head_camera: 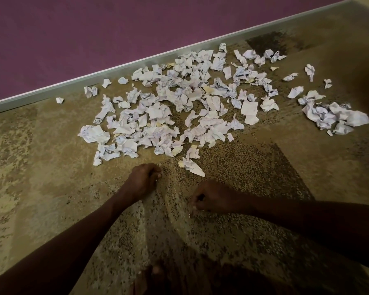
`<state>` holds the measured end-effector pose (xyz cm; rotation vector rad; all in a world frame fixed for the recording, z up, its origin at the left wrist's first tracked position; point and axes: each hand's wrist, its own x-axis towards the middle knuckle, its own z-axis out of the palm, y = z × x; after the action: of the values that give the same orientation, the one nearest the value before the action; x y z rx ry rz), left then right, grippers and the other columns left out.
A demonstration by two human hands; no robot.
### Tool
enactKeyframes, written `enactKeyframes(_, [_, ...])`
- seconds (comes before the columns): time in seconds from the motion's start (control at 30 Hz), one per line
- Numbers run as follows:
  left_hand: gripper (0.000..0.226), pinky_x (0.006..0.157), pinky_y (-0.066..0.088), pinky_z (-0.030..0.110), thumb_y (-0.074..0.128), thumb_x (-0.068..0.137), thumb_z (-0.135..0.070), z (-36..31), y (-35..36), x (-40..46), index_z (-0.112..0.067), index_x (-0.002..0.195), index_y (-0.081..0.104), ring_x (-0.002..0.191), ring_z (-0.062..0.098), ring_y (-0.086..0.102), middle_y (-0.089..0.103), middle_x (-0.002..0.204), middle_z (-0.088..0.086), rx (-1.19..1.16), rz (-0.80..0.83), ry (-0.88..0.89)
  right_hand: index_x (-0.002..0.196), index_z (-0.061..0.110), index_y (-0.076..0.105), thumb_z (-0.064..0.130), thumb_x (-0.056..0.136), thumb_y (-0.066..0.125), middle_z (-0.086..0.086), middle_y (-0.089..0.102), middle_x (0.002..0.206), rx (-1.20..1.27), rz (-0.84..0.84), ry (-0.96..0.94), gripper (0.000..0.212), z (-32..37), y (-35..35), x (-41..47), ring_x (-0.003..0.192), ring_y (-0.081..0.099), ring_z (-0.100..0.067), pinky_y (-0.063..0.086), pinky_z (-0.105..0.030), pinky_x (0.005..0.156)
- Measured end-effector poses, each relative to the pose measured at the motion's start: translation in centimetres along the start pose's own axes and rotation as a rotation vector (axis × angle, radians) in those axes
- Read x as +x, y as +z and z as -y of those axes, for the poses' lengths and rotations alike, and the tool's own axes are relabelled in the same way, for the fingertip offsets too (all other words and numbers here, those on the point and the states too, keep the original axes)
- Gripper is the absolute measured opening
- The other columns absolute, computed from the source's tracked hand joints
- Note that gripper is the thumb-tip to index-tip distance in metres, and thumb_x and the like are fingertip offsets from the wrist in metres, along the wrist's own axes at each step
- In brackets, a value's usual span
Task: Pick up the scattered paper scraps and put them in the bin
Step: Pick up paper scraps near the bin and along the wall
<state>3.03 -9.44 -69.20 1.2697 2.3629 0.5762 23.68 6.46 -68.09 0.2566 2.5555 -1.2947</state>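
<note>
Several crumpled white paper scraps lie spread over a tan speckled carpet, with a smaller heap off to the right. One scrap lies nearest, just beyond my hands. My left hand is curled into a loose fist, resting low over the carpet with nothing visible in it. My right hand is also curled shut, knuckles up, close to the carpet and to the right of the left hand. No bin is in view.
A purple wall with a pale skirting board runs diagonally behind the scraps. Darker carpet patches lie at the upper right and centre right. My toes show at the bottom edge.
</note>
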Motion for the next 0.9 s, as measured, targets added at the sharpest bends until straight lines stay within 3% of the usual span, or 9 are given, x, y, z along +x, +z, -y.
enactKeyframes(0.07, [0.008, 0.064, 0.038, 0.026, 0.062, 0.090, -0.008, 0.0, -0.1, 0.0, -0.010, 0.086, 0.068, 0.072, 0.014, 0.056, 0.064, 0.083, 0.002, 0.004, -0.010, 0.015, 0.097, 0.007, 0.077, 0.011, 0.086, 0.068, -0.006, 0.074, 0.098, -0.026, -0.012, -0.012, 0.014, 0.0, 0.4, -0.2, 0.087, 0.066, -0.017, 0.047, -0.018, 0.075])
enactKeyframes(0.17, [0.006, 0.061, 0.039, 0.022, 0.064, 0.088, -0.009, 0.2, 0.0, -0.2, -0.012, 0.084, 0.068, 0.073, 0.013, 0.057, 0.065, 0.082, 0.002, -0.010, -0.016, 0.022, 0.100, 0.005, 0.076, 0.011, 0.086, 0.068, -0.008, 0.074, 0.098, -0.097, 0.002, -0.125, 0.017, 0.3, 0.7, -0.4, 0.087, 0.064, -0.019, 0.034, -0.002, 0.067])
enactKeyframes(0.3, [0.005, 0.065, 0.044, 0.027, 0.064, 0.088, -0.009, 0.3, 0.1, -0.3, -0.013, 0.085, 0.067, 0.075, 0.014, 0.058, 0.066, 0.082, 0.001, -0.018, -0.032, 0.036, 0.102, 0.003, 0.073, 0.009, 0.089, 0.062, -0.013, 0.067, 0.096, -0.252, 0.068, -0.314, 0.018, 0.2, 1.2, -0.5, 0.090, 0.057, -0.023, 0.037, -0.026, 0.078])
enactKeyframes(0.43, [0.008, 0.067, 0.047, 0.030, 0.064, 0.087, -0.006, 0.4, 0.4, -0.3, -0.013, 0.085, 0.067, 0.076, 0.015, 0.060, 0.068, 0.082, 0.001, -0.021, -0.046, 0.037, 0.099, 0.008, 0.069, 0.011, 0.093, 0.053, -0.009, 0.058, 0.097, -0.446, 0.086, -0.416, 0.017, 0.1, 2.1, -0.2, 0.092, 0.055, -0.022, 0.043, -0.033, 0.075])
enactKeyframes(0.6, [0.006, 0.063, 0.038, 0.014, 0.065, 0.087, -0.006, 0.2, 0.3, -0.2, -0.011, 0.086, 0.068, 0.075, 0.015, 0.058, 0.067, 0.083, 0.001, -0.008, -0.058, 0.019, 0.103, -0.004, 0.058, 0.022, 0.102, 0.028, -0.018, 0.054, 0.108, -0.467, 0.108, -0.397, 0.040, -0.2, 2.7, -0.2, 0.095, 0.051, -0.028, 0.031, -0.022, 0.078])
enactKeyframes(0.67, [0.004, 0.063, 0.038, 0.013, 0.065, 0.087, -0.007, 0.1, 0.3, -0.2, -0.010, 0.087, 0.068, 0.076, 0.016, 0.058, 0.066, 0.085, 0.002, -0.010, -0.058, 0.011, 0.115, -0.008, 0.053, 0.016, 0.105, 0.029, -0.022, 0.049, 0.124, -0.542, 0.145, -0.395, 0.035, -0.1, 2.7, -0.2, 0.111, 0.047, -0.031, 0.034, -0.031, 0.097])
enactKeyframes(0.73, [0.003, 0.062, 0.038, 0.014, 0.065, 0.088, -0.008, 0.0, 0.3, -0.2, -0.011, 0.087, 0.067, 0.077, 0.016, 0.058, 0.066, 0.086, 0.003, -0.018, -0.052, -0.001, 0.124, -0.008, 0.049, 0.011, 0.103, 0.031, -0.022, 0.046, 0.131, -0.532, 0.193, -0.355, 0.033, -0.3, 2.6, -0.2, 0.118, 0.043, -0.029, 0.034, -0.043, 0.103])
enactKeyframes(0.8, [0.003, 0.062, 0.040, 0.021, 0.065, 0.088, -0.008, 0.1, 0.4, -0.2, -0.011, 0.088, 0.066, 0.078, 0.018, 0.059, 0.067, 0.088, 0.005, -0.027, -0.047, -0.013, 0.124, -0.003, 0.052, 0.009, 0.094, 0.038, -0.019, 0.051, 0.125, -0.424, 0.218, -0.253, 0.035, -0.8, 2.3, -0.1, 0.113, 0.044, -0.021, 0.041, -0.042, 0.098])
enactKeyframes(0.9, [0.006, 0.067, 0.040, 0.025, 0.062, 0.090, -0.008, 0.1, 0.4, -0.1, -0.013, 0.089, 0.065, 0.081, 0.018, 0.060, 0.067, 0.091, 0.005, -0.046, -0.034, -0.033, 0.102, 0.006, 0.064, 0.003, 0.086, 0.054, -0.009, 0.063, 0.102, -0.176, 0.104, -0.098, 0.019, -1.1, 1.5, 0.6, 0.090, 0.053, -0.014, 0.042, -0.027, 0.079])
